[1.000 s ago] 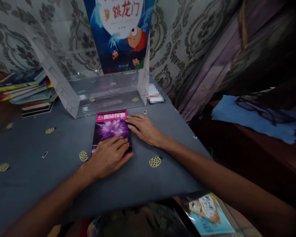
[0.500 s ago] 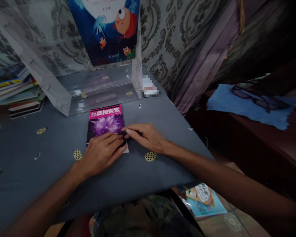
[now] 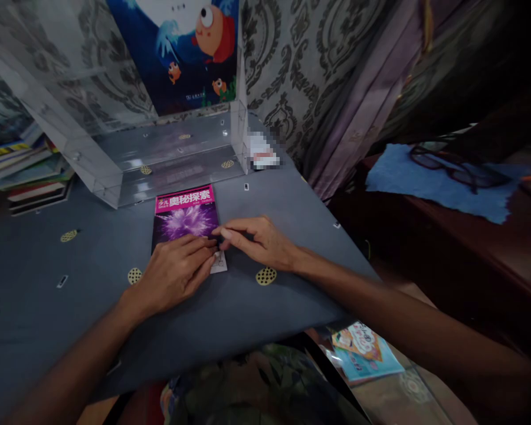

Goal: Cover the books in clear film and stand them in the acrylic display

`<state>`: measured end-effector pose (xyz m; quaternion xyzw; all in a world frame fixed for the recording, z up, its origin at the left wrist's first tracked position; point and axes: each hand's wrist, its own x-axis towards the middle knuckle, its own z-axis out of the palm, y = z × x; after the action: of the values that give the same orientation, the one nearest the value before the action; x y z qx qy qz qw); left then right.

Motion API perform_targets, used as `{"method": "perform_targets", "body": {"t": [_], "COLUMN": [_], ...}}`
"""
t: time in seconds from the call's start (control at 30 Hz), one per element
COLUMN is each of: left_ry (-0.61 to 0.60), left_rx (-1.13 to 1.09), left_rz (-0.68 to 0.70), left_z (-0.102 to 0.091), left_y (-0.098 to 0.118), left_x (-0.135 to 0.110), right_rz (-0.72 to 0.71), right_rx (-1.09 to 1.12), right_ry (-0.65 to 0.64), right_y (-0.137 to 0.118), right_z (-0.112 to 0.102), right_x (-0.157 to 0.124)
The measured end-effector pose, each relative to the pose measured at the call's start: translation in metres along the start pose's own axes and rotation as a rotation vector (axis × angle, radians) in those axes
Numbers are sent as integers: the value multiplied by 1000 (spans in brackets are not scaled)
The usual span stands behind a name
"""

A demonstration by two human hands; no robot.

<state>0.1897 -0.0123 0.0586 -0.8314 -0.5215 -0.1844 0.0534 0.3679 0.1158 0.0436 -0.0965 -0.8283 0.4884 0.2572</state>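
A thin book with a pink title band and a purple burst on its cover (image 3: 183, 215) lies flat on the blue-grey tablecloth (image 3: 71, 307). My left hand (image 3: 174, 273) rests palm down on its near part, fingers flat and together. My right hand (image 3: 256, 241) is at the book's near right corner, thumb and forefinger pinched on the cover's edge, which is lifted enough to show a white page beneath.
A clear acrylic stand (image 3: 128, 159) behind the book holds a blue picture book with cartoon fish (image 3: 181, 53). A stack of books (image 3: 22, 177) lies at the far left. The table's right edge drops to a dark bench with a blue cloth (image 3: 438, 183) and glasses (image 3: 455, 168).
My right hand slid from lying flat beside the book's top right down to its near right corner and pinched the cover there. The corner has lifted, showing white paper.
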Motion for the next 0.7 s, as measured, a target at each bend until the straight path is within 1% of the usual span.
{"method": "perform_targets", "body": {"t": [0.17, 0.33, 0.4, 0.5, 0.6, 0.7], "left_ry": [-5, -37, -62, -93, -92, -58], "left_rx": [21, 104, 121, 102, 49, -29], "left_rz": [21, 46, 48, 58, 56, 39], "left_z": [0, 3, 3, 2, 1, 3], "left_y": [0, -2, -4, -6, -8, -12], "left_x": [0, -4, -4, -4, -4, -5], "right_rz": [-22, -56, -77, -161, -259, -352], "right_rx": [3, -23, -60, -162, -274, -370], "right_ry": [-6, -96, -133, -157, -137, -63], "right_y": [0, 1, 2, 4, 7, 12], "right_z": [1, 3, 4, 5, 6, 9], "right_x": [0, -2, -4, -6, -8, -10]}}
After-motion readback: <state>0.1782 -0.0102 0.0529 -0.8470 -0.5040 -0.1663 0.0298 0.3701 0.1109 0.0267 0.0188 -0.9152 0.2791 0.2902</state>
